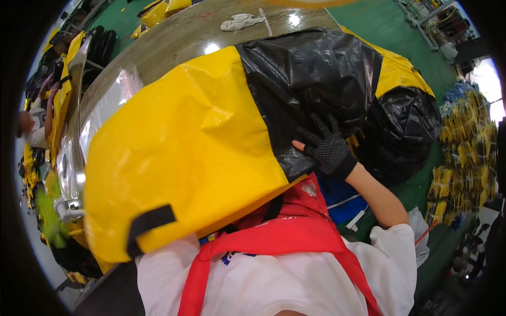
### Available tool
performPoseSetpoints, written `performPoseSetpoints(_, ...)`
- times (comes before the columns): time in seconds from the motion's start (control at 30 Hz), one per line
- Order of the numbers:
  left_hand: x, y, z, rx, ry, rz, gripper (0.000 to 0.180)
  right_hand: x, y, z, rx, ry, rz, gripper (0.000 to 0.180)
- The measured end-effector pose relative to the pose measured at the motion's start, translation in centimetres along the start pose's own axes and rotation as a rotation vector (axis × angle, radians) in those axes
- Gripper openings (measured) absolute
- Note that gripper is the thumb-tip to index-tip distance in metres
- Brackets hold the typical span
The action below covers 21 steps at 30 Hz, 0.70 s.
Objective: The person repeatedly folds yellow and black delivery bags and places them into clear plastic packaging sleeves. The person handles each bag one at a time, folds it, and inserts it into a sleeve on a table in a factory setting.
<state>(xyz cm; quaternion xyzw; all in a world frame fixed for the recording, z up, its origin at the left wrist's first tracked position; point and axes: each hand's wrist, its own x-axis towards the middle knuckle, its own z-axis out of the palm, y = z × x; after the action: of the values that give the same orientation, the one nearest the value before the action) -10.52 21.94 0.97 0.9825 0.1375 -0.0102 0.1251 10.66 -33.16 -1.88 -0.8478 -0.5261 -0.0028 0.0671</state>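
Observation:
A big yellow and black waterproof bag (195, 142) fills the middle of the view, lifted against my chest. A black strap (150, 221) hangs at its lower left edge. My right hand (327, 145), in a black dotted glove, presses flat on the bag's black section near its lower edge, fingers spread over the fabric. My left hand is hidden behind the bag. I wear a white shirt and red apron straps (274, 239).
A long shiny worktable (174, 42) runs behind the bag, with a white rag (240, 22) at its far end. More black and yellow bags (406, 121) lie at right on the green floor. Bundles of yellow straps (469, 142) pile at far right. Another person (31, 126) works at left.

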Motion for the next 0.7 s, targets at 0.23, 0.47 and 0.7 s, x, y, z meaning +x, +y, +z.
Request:
performPoseSetpoints(0.23, -10.1, -15.1, -2.4, 0.107, -0.005, -0.466, 0.055, 0.1, 1.2, -2.0, -0.047, -0.304, -0.146, 0.047)
performPoseSetpoints(0.47, 2.5, 15.3, -2.5, 0.042, 0.138, 0.375, 0.063, 7.1, 8.5, -8.8, 0.025, 0.171, 0.145, 0.060)
performPoseSetpoints(0.7, 1.0, 15.7, 9.0, 0.265, -0.028, 0.333, 0.079, 4.6, 8.6, -3.6, 0.138, 0.294, 0.088, 0.070)
